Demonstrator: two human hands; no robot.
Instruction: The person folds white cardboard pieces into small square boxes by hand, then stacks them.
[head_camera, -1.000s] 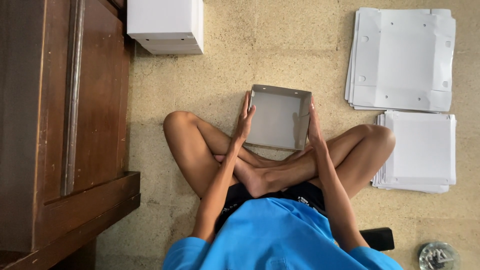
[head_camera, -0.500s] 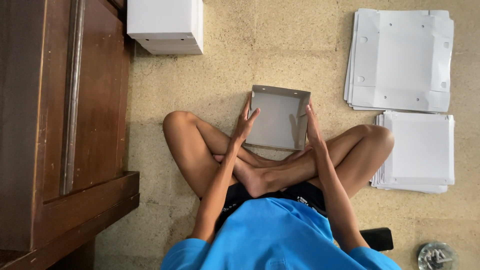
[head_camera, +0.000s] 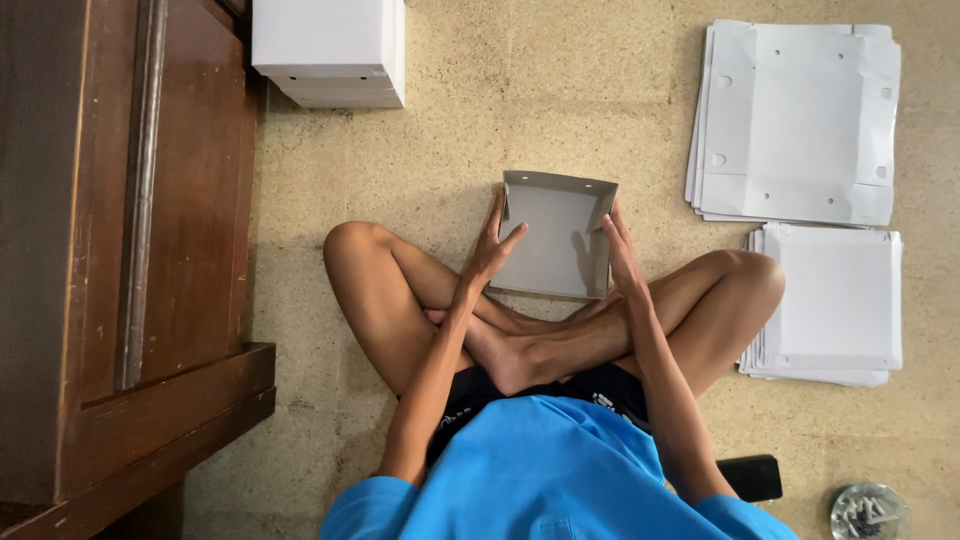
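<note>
I sit cross-legged on the floor with a grey open cardboard box tray (head_camera: 552, 232) in front of my feet. My left hand (head_camera: 491, 247) presses against the tray's left wall, thumb over the rim and fingers spread inside. My right hand (head_camera: 622, 250) holds the right wall, fingers bending it inward. The tray's far wall stands upright; the right wall leans in.
Two stacks of flat white cardboard blanks (head_camera: 795, 120) (head_camera: 832, 300) lie on the floor to the right. Folded white boxes (head_camera: 330, 50) stand stacked at the top left beside a brown wooden cabinet (head_camera: 110, 250). A black phone (head_camera: 750, 478) and a glass ashtray (head_camera: 862, 512) lie at the lower right.
My right hand has pushed the tray's right wall inward, narrowing the tray. My left thumb has moved over the left rim into the tray.
</note>
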